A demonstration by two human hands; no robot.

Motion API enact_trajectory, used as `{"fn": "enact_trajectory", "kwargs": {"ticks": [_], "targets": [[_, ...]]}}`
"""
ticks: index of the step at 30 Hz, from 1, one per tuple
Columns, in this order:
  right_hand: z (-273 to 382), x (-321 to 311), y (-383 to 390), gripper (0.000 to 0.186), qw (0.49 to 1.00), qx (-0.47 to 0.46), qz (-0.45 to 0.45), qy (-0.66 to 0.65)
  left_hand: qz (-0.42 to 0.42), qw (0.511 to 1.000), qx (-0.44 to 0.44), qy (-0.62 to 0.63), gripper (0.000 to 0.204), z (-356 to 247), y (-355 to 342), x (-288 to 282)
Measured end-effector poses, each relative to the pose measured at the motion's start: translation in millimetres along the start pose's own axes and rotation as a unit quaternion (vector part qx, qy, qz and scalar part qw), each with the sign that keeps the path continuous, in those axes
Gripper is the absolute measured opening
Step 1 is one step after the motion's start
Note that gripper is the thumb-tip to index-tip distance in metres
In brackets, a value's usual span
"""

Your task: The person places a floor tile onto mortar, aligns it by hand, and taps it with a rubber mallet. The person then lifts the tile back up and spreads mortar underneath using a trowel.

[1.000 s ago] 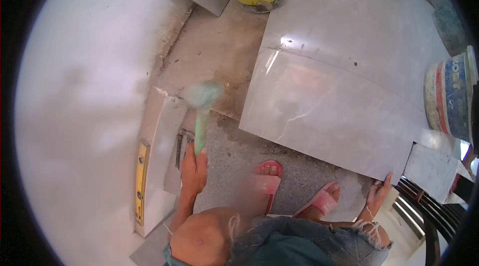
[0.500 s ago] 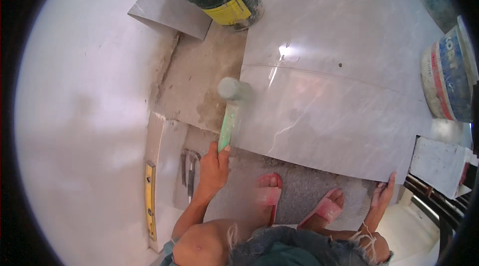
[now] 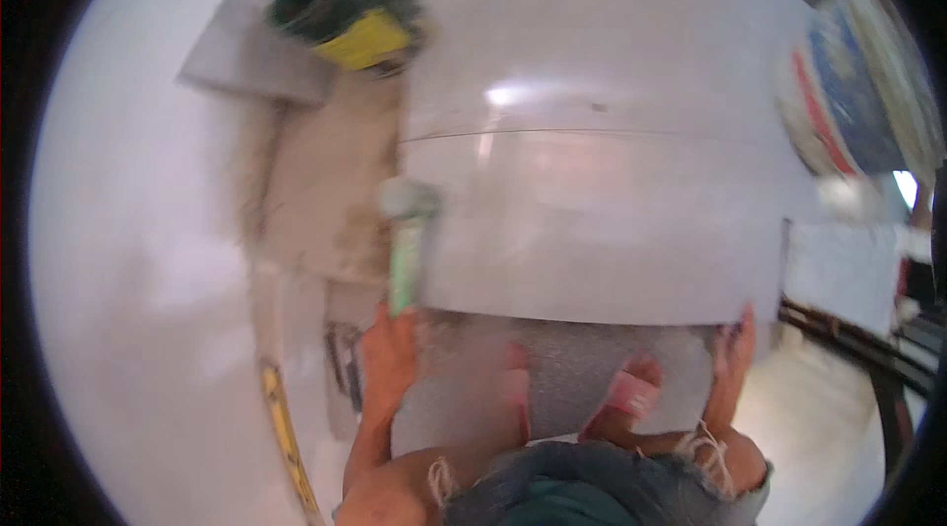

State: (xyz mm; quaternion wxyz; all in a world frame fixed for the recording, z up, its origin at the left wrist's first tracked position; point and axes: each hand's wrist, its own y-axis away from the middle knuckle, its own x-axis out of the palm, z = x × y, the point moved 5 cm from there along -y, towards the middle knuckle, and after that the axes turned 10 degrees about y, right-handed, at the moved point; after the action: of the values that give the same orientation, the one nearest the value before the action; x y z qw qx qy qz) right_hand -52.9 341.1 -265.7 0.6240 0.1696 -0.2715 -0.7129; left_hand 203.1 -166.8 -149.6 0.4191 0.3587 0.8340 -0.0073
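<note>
My left hand grips the green handle of a rubber mallet, whose pale head lies at the left edge of a large grey floor tile. My right hand rests with fingers spread at the tile's near right corner. My feet in pink sandals stand on rough grey mortar just below the tile's near edge. The whole view is motion-blurred.
A green bucket with a yellow label stands at the top left on a loose tile piece. A yellow spirit level lies at the lower left beside the white wall. A striped sack or bucket sits at the right, a dark metal frame below it.
The mallet has swung from the bare mortar strip on the left toward the tile's left edge. The view has shifted, the bucket and tile sliding down and nearer. The right hand stays at the tile corner.
</note>
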Motion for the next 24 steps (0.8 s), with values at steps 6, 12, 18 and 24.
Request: {"fn": "enact_trajectory", "kwargs": {"ticks": [6, 12, 18, 24], "targets": [[14, 26, 7, 0.022, 0.997, -0.013, -0.072, 0.036, -0.034, 0.999, -0.017, 0.031, 0.028, -32, -5, 2], [2, 19, 2, 0.022, 0.998, -0.05, -0.022, -0.025, -0.048, 0.993, 0.016, 0.104, 0.028, -39, -5, 13], [9, 23, 11, 0.025, 0.998, -0.055, -0.007, -0.021, -0.032, 0.997, -0.011, 0.071, 0.029, -23, -7, 30], [13, 24, 14, 0.031, 0.999, -0.035, -0.003, -0.012, -0.029, 0.991, -0.047, 0.125, 0.029, -31, -12, 29]]}}
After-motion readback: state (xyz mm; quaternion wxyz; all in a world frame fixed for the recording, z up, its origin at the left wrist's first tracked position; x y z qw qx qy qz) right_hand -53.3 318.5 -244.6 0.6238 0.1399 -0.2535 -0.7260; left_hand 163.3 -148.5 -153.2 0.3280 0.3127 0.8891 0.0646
